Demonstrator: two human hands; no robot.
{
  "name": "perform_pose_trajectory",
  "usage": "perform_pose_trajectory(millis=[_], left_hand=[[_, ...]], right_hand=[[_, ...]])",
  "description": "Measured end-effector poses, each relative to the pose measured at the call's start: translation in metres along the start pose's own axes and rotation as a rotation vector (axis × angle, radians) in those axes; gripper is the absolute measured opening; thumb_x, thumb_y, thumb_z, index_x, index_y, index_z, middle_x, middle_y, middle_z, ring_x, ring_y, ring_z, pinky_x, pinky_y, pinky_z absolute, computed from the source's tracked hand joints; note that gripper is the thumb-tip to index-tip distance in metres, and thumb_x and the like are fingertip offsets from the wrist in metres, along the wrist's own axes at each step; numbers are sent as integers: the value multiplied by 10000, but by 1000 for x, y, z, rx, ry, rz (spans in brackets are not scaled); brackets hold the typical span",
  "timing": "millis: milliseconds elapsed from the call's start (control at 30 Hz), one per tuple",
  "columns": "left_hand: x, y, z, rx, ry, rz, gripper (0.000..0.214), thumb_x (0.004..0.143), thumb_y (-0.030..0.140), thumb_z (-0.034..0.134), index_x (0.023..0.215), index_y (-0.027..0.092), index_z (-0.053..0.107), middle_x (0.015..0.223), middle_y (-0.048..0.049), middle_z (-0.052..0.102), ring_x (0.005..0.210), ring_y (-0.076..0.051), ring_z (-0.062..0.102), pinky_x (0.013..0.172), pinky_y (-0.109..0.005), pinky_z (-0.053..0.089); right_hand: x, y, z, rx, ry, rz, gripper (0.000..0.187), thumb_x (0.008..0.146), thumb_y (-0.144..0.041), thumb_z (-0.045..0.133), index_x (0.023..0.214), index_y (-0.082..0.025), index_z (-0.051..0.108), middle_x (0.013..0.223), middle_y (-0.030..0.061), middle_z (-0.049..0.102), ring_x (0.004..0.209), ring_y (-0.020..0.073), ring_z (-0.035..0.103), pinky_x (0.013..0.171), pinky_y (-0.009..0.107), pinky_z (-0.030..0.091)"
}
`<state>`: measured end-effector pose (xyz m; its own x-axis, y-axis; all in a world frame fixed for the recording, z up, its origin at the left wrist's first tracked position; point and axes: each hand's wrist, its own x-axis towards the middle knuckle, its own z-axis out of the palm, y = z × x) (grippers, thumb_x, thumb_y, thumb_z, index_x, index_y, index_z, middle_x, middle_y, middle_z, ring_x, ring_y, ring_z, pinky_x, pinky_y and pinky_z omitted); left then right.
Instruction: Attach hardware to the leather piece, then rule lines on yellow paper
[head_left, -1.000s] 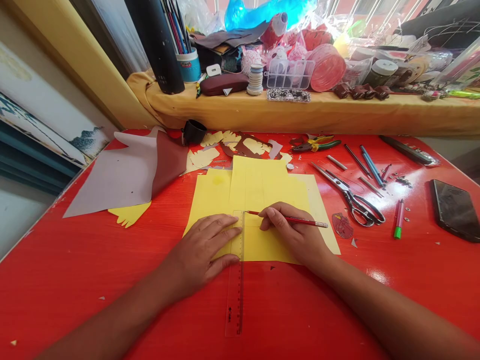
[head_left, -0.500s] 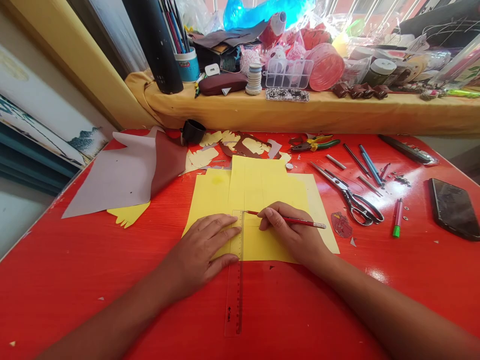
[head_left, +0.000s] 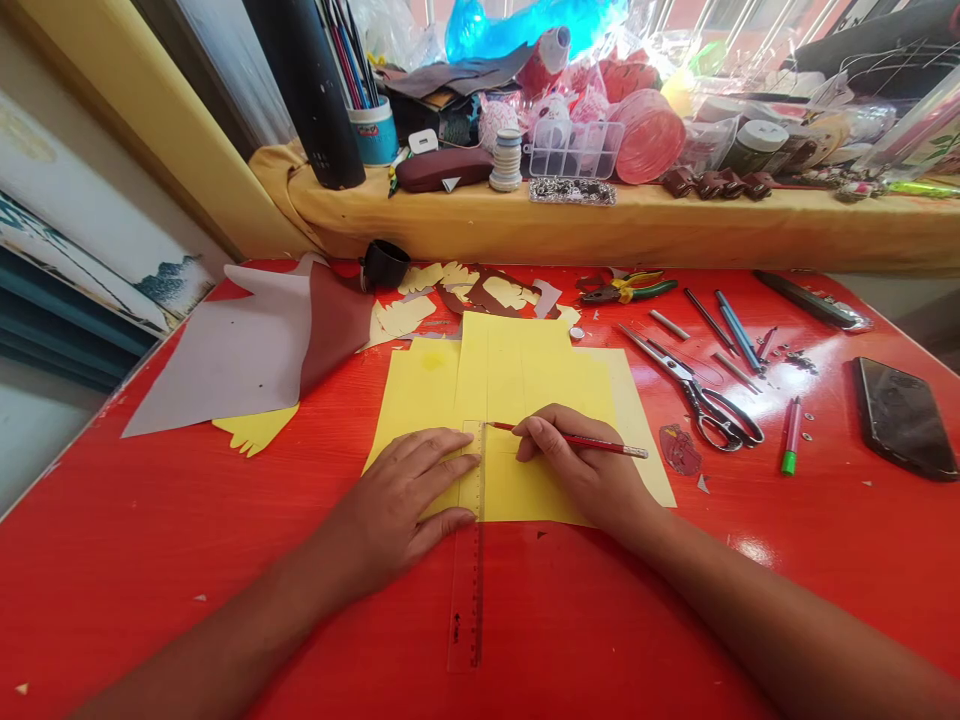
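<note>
A yellow sheet (head_left: 427, 385) with faint pencil lines lies on the red table. My left hand (head_left: 420, 480) rests flat with fingers spread, pressing a clear ruler (head_left: 466, 600) onto the sheet. The ruler points away from me, its near end lying past the paper's edge. In my right hand (head_left: 577, 455) a red pencil (head_left: 600, 443) is pinched between thumb and fingers. Its tip touches or hovers just above the paper beside the ruler's far end; I cannot tell which.
Right of the paper lie scissors (head_left: 690, 385), pliers (head_left: 628, 288), a pink-green pen (head_left: 792, 437) and a phone (head_left: 904, 418). Left are a grey-brown sheet (head_left: 232, 345) and a black cup (head_left: 385, 266). Yellow scraps (head_left: 401, 318) lie behind the paper, before a crowded ledge (head_left: 450, 215).
The view has shifted very slightly. Both hands, the ruler and the pencil keep practically the same places on the paper.
</note>
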<state>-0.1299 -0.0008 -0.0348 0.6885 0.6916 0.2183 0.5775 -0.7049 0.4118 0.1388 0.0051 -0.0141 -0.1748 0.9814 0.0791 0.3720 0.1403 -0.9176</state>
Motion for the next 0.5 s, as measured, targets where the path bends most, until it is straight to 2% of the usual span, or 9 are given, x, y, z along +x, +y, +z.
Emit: perform_pose_trajectory(millis=[367, 500], left_hand=[[0, 0, 0, -4, 8, -6, 431, 1084, 457, 560, 1454, 240, 606, 1538, -107, 598, 1424, -297, 537, 1179, -488, 476], [0, 0, 1, 12, -2, -3, 434, 1086, 462, 553, 1451, 233, 609, 1537, -111, 599, 1419, -299, 541, 1177, -492, 478]], right_hand=[[0, 1, 0, 5, 5, -3, 403, 1089, -472, 513, 831, -237, 715, 867, 44, 765, 838, 199, 691, 780, 327, 527], [-1, 1, -1, 58, 51, 5, 394, 1085, -507, 527, 876, -239, 728, 828, 34, 764, 812, 200, 690, 775, 334, 530]])
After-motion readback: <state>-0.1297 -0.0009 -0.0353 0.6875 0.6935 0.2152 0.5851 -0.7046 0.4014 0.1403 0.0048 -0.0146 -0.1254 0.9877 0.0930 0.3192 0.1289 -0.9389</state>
